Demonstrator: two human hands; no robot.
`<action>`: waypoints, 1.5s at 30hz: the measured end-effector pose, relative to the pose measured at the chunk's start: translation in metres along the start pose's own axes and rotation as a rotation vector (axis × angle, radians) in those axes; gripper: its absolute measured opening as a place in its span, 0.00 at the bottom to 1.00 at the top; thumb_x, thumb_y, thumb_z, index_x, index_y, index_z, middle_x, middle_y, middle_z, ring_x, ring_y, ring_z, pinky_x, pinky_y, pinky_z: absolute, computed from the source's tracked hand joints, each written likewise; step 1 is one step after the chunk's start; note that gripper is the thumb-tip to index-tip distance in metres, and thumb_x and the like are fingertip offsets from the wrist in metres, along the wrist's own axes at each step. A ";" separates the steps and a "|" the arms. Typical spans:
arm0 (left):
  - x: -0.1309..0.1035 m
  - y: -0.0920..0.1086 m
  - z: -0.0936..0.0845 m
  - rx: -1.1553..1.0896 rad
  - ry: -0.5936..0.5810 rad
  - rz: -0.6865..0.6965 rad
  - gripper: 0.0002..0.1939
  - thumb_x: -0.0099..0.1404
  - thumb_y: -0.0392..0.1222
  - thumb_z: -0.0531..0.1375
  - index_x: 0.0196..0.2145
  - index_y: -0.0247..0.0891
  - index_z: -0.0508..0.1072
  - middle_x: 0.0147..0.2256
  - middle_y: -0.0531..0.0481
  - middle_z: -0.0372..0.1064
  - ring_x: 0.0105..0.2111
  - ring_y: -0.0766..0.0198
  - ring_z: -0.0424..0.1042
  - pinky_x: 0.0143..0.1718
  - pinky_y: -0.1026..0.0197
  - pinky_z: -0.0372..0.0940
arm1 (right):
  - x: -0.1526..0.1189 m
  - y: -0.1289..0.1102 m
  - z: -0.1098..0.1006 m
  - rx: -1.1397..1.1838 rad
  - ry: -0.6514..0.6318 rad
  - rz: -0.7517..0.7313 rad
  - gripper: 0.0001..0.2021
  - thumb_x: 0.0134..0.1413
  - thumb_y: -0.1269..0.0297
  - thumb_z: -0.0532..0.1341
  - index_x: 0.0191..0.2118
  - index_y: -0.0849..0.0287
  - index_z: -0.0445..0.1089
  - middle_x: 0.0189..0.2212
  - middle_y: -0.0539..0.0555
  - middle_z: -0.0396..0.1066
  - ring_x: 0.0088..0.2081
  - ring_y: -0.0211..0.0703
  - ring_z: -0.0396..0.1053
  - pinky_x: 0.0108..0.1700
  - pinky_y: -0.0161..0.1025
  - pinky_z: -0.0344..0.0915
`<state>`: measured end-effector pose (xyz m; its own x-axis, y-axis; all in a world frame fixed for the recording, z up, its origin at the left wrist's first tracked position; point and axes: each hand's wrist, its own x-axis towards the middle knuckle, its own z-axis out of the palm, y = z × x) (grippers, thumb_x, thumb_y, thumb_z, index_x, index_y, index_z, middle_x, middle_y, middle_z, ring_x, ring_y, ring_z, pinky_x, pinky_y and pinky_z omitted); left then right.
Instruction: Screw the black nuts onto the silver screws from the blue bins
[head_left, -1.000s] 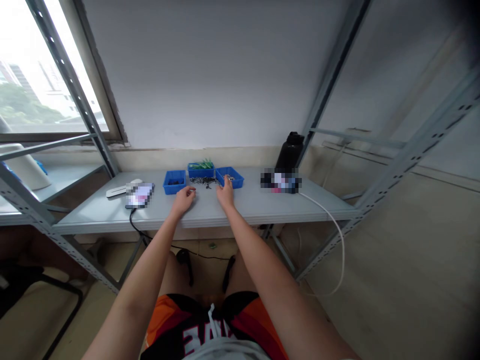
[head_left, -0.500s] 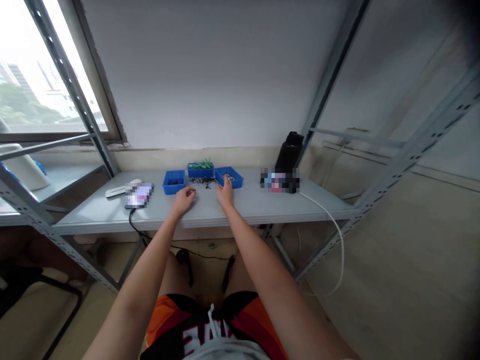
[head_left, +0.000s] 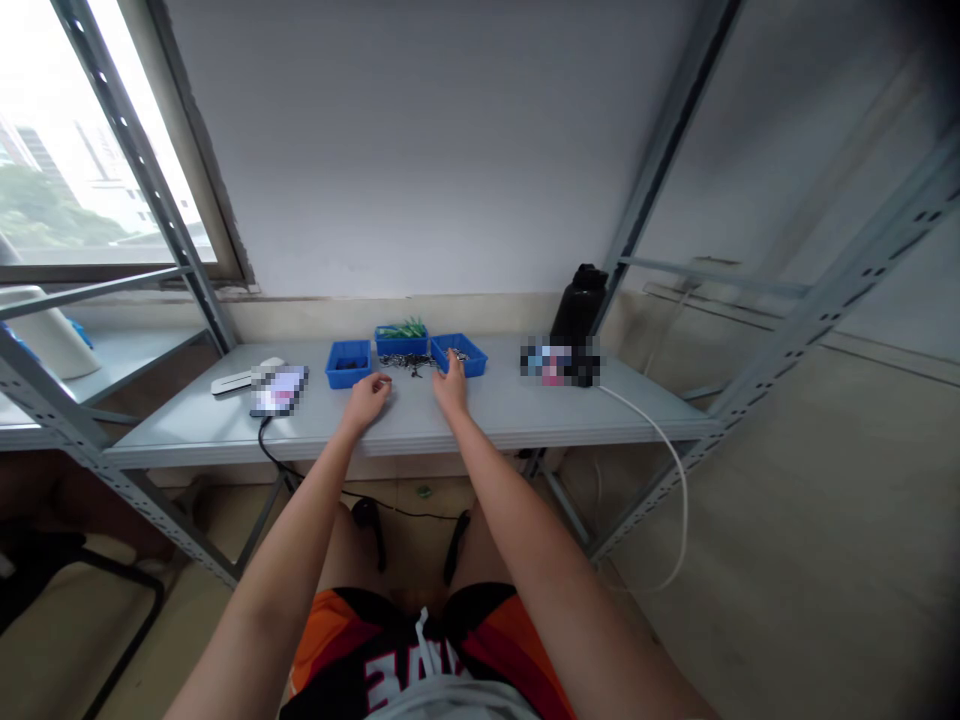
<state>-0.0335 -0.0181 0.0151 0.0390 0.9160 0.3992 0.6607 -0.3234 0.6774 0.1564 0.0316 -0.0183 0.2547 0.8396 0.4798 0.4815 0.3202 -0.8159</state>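
Note:
My left hand (head_left: pixel 367 400) rests on the grey shelf top (head_left: pixel 510 415), just in front of the left blue bin (head_left: pixel 349 378), which holds dark pieces. Its fingers are curled together, and whatever they hold is too small to make out. At the front left edge of the right blue bin (head_left: pixel 472 367) is my right hand (head_left: pixel 451 385), thumb and forefinger apart, with nothing visible between them. Small metal pieces lie in that bin. Between the hands and the back blue bin (head_left: pixel 401 346), which contains green strips, is a pile of small dark pieces (head_left: pixel 409 362).
A phone (head_left: pixel 279 391) with a black cable and a white object (head_left: pixel 238 381) lie at the left. On the right stand a black bottle (head_left: pixel 579 308) and a blurred-out item (head_left: pixel 559 365) beside a white cable (head_left: pixel 667 450). Metal posts flank the shelf.

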 end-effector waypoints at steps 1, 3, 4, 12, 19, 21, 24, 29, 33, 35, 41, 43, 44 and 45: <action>0.000 0.000 0.000 -0.003 -0.001 0.001 0.17 0.60 0.40 0.54 0.42 0.33 0.77 0.33 0.43 0.76 0.35 0.57 0.73 0.42 0.58 0.65 | -0.001 -0.002 -0.001 0.002 0.003 -0.018 0.31 0.52 0.71 0.53 0.64 0.61 0.54 0.60 0.64 0.58 0.62 0.51 0.58 0.60 0.47 0.60; 0.000 0.000 0.000 -0.005 -0.007 0.000 0.17 0.60 0.40 0.54 0.42 0.33 0.77 0.33 0.43 0.76 0.34 0.57 0.73 0.42 0.58 0.65 | -0.003 -0.006 -0.002 -0.007 -0.006 -0.052 0.28 0.52 0.72 0.53 0.61 0.59 0.60 0.58 0.63 0.61 0.60 0.50 0.60 0.60 0.46 0.60; 0.000 0.000 0.000 -0.003 -0.010 -0.002 0.17 0.60 0.40 0.54 0.42 0.33 0.77 0.33 0.43 0.76 0.34 0.57 0.73 0.42 0.58 0.65 | -0.005 -0.008 -0.003 -0.019 -0.028 -0.065 0.25 0.52 0.72 0.53 0.58 0.59 0.62 0.56 0.62 0.63 0.58 0.49 0.62 0.60 0.46 0.60; -0.001 0.004 -0.002 0.010 -0.014 -0.005 0.17 0.61 0.40 0.54 0.43 0.32 0.77 0.33 0.43 0.76 0.34 0.57 0.73 0.42 0.58 0.65 | -0.018 -0.029 0.000 -0.333 -0.375 -0.206 0.17 0.57 0.71 0.56 0.52 0.62 0.70 0.61 0.67 0.58 0.57 0.60 0.61 0.59 0.54 0.58; -0.002 0.006 -0.002 0.029 -0.011 -0.015 0.18 0.59 0.38 0.54 0.43 0.31 0.76 0.33 0.43 0.76 0.35 0.58 0.73 0.43 0.59 0.66 | -0.019 -0.042 -0.002 -0.673 -0.536 -0.215 0.22 0.66 0.59 0.47 0.56 0.62 0.68 0.58 0.62 0.64 0.58 0.56 0.57 0.58 0.48 0.55; -0.002 0.006 -0.002 0.029 -0.009 -0.014 0.18 0.59 0.38 0.54 0.43 0.31 0.77 0.34 0.43 0.76 0.35 0.58 0.73 0.43 0.59 0.66 | -0.017 -0.042 -0.002 -0.700 -0.552 -0.219 0.23 0.66 0.58 0.46 0.56 0.64 0.68 0.57 0.63 0.65 0.57 0.54 0.58 0.58 0.47 0.53; -0.002 0.007 -0.002 0.027 -0.005 -0.010 0.17 0.59 0.38 0.54 0.42 0.32 0.77 0.34 0.43 0.77 0.36 0.57 0.73 0.43 0.58 0.66 | -0.016 -0.040 -0.001 -0.716 -0.545 -0.218 0.22 0.66 0.59 0.47 0.55 0.66 0.69 0.55 0.65 0.66 0.56 0.53 0.58 0.59 0.46 0.52; -0.001 0.005 -0.002 0.026 0.000 -0.001 0.17 0.59 0.38 0.53 0.42 0.33 0.77 0.34 0.43 0.77 0.36 0.57 0.73 0.44 0.57 0.66 | -0.018 -0.038 -0.003 -0.694 -0.476 -0.250 0.19 0.64 0.69 0.47 0.50 0.66 0.72 0.51 0.64 0.70 0.53 0.51 0.63 0.57 0.42 0.55; 0.000 0.002 -0.001 0.012 -0.009 0.015 0.17 0.60 0.40 0.53 0.42 0.32 0.77 0.34 0.42 0.77 0.36 0.57 0.74 0.44 0.56 0.65 | -0.020 -0.039 -0.005 -0.655 -0.474 -0.262 0.18 0.64 0.70 0.48 0.48 0.63 0.74 0.48 0.63 0.71 0.51 0.50 0.65 0.51 0.40 0.60; 0.000 0.002 -0.001 0.009 -0.015 0.013 0.17 0.61 0.41 0.53 0.42 0.32 0.77 0.34 0.42 0.76 0.36 0.57 0.74 0.44 0.57 0.65 | -0.020 -0.039 -0.006 -0.644 -0.480 -0.260 0.17 0.64 0.70 0.49 0.47 0.62 0.75 0.47 0.62 0.72 0.50 0.50 0.66 0.50 0.40 0.62; 0.000 0.004 -0.001 0.009 -0.019 0.000 0.17 0.60 0.40 0.54 0.42 0.32 0.77 0.34 0.43 0.77 0.36 0.58 0.73 0.43 0.58 0.65 | -0.021 -0.039 -0.007 -0.585 -0.452 -0.243 0.15 0.62 0.72 0.51 0.47 0.59 0.73 0.47 0.59 0.72 0.49 0.47 0.67 0.48 0.39 0.63; -0.001 0.005 -0.002 0.015 -0.016 -0.002 0.17 0.60 0.39 0.54 0.42 0.32 0.77 0.34 0.43 0.77 0.36 0.58 0.74 0.43 0.59 0.66 | -0.022 -0.038 -0.007 -0.560 -0.429 -0.240 0.15 0.62 0.73 0.51 0.48 0.58 0.72 0.47 0.59 0.73 0.49 0.47 0.68 0.47 0.39 0.63; -0.001 0.005 -0.002 0.020 -0.016 -0.001 0.17 0.60 0.39 0.54 0.42 0.32 0.77 0.34 0.43 0.77 0.36 0.58 0.74 0.43 0.59 0.66 | -0.022 -0.037 -0.007 -0.547 -0.422 -0.242 0.15 0.62 0.74 0.51 0.48 0.58 0.72 0.46 0.59 0.73 0.48 0.46 0.68 0.47 0.39 0.63; -0.001 0.005 -0.002 0.027 -0.017 0.000 0.17 0.60 0.39 0.54 0.42 0.32 0.77 0.34 0.43 0.77 0.36 0.57 0.74 0.43 0.58 0.66 | -0.022 -0.037 -0.007 -0.530 -0.418 -0.248 0.15 0.62 0.74 0.50 0.48 0.59 0.71 0.46 0.59 0.73 0.48 0.46 0.68 0.47 0.39 0.63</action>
<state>-0.0321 -0.0209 0.0194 0.0514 0.9198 0.3890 0.6809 -0.3172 0.6602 0.1386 -0.0017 0.0032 -0.2067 0.9014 0.3804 0.8529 0.3565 -0.3815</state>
